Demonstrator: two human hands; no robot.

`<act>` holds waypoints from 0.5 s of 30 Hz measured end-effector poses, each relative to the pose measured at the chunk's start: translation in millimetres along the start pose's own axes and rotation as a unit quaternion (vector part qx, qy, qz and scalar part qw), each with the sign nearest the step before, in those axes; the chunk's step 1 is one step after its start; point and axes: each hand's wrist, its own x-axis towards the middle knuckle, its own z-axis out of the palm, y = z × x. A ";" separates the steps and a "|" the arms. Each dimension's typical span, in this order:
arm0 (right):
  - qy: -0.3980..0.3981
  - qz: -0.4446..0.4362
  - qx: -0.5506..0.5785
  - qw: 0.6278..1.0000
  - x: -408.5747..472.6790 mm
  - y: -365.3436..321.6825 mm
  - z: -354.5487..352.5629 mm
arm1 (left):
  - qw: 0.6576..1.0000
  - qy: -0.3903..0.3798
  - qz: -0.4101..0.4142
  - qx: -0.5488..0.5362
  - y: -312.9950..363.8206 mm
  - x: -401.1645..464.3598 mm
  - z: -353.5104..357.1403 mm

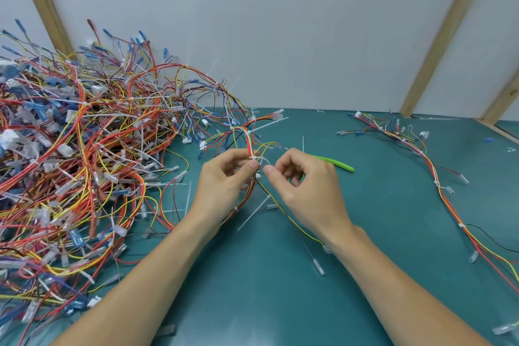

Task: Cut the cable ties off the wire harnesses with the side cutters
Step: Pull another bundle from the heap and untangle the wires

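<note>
Two bare forearms reach in from the bottom over a teal work mat (280,303). The left hand (224,180) pinches a wire harness (248,140) of red, orange and yellow wires, thumb and fingers curled round the bundle, apparently to hold it steady. The right hand (303,177), fingers curled, pinches at a white cable tie (261,161) looped on that bundle just beside the left thumb, likely pulling it free. The side cutters (335,163), with green handles, lie on the mat just behind the right hand, close enough to grab again. A loose tie strip (254,212) lies below the hands. To the left, a large heap of tied harnesses (78,149) waits against the white wall (280,22). To the right, well apart, a spread-out harness (438,182) lies on its own, probably finished.
</note>
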 end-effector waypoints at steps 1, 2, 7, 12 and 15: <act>-0.008 0.004 -0.009 1.000 -0.7 0.4 0.7 | 1.000 0.001 -0.006 -0.007 0.6 0.4 -0.8; -0.017 0.010 -0.014 1.000 -1.5 0.5 1.1 | 1.000 0.002 -0.012 -0.017 1.3 0.8 -1.6; -0.080 0.045 0.001 0.996 -3.4 2.7 2.4 | 0.992 0.006 -0.060 -0.109 6.1 1.8 -3.6; -0.143 0.092 0.027 0.985 -5.4 10.9 12.8 | 0.981 -0.040 -0.068 -0.175 9.1 2.3 -3.5; -0.147 0.112 0.076 0.980 -3.6 11.7 10.9 | 0.979 -0.056 -0.073 -0.184 10.3 2.3 -3.8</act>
